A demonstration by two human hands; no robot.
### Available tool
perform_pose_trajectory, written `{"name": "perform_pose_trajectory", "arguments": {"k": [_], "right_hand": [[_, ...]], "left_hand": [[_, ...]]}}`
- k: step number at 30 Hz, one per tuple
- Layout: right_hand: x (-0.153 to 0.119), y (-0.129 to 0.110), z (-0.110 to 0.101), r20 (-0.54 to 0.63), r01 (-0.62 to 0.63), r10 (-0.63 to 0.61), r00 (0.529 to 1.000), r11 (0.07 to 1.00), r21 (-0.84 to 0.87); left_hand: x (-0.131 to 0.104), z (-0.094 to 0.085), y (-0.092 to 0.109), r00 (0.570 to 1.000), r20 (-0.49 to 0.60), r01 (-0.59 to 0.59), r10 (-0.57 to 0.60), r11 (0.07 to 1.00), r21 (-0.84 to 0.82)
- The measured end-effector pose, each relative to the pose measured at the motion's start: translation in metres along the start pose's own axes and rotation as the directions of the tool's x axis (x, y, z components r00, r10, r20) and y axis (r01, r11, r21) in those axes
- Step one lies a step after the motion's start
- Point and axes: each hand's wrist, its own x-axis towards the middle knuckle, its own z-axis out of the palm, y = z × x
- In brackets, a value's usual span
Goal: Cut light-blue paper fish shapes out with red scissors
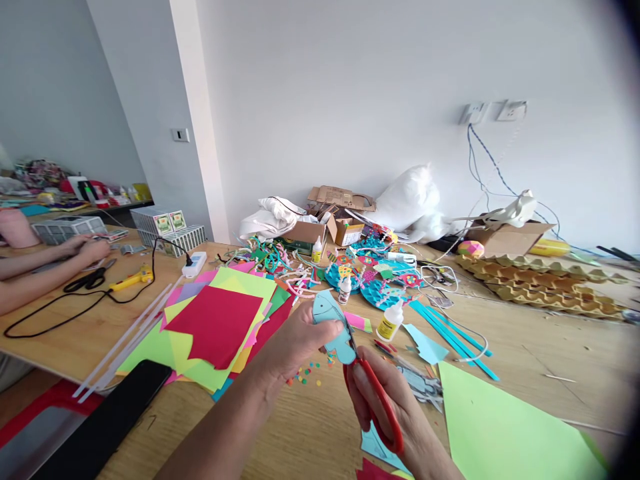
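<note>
My left hand (305,337) pinches a light blue paper fish (327,310) between thumb and fingers, above the wooden table. On the fish a drawn outline, an eye and a gill line show. My right hand (390,393) is wrapped round the red handles of a pair of scissors (383,407). Their blades reach the right edge of the paper fish, close to my left thumb. Beneath my right hand lies another piece of blue paper (377,445) with drawn lines, partly covered by the hand. Small coloured paper dots (305,375) are scattered under my left hand.
Left lie stacked coloured papers (220,327), a black phone-like slab (110,413) and a yellow glue gun (133,279). Glue bottles (390,322) stand ahead. Right are blue strips (455,337), green paper (510,427) and egg trays (535,287). Another person's hands (85,248) work far left.
</note>
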Motion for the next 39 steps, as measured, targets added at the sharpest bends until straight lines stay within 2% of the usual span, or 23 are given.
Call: {"name": "perform_pose_trajectory", "arguments": {"k": [12,17,24,31,39], "right_hand": [[0.0036,0.0016,0.0000,-0.051,-0.003,-0.005,0.999,0.989,-0.148],[0.0036,-0.0003,0.0011,-0.037,-0.013,0.007,0.999,0.987,-0.162],[0.0003,0.0018,-0.0001,0.018,0.008,-0.007,1.000,0.998,-0.062],[0.0009,-0.0012,0.0000,0.040,0.020,-0.021,0.999,0.999,0.034],[0.0002,-0.0031,-0.0004,0.053,0.003,-0.004,0.999,1.000,0.017]], "left_hand": [[-0.0006,-0.0095,0.0005,0.999,0.011,0.031,-0.031,0.999,0.021],[-0.0011,-0.0097,0.0024,0.999,0.020,0.028,-0.029,0.999,0.026],[-0.0016,-0.0087,0.0049,0.999,-0.001,0.044,-0.044,0.999,0.024],[0.0000,-0.0098,-0.0013,1.000,-0.009,0.025,-0.025,0.997,0.068],[-0.0008,-0.0089,-0.0007,1.000,-0.010,0.017,-0.016,0.996,0.087]]}}
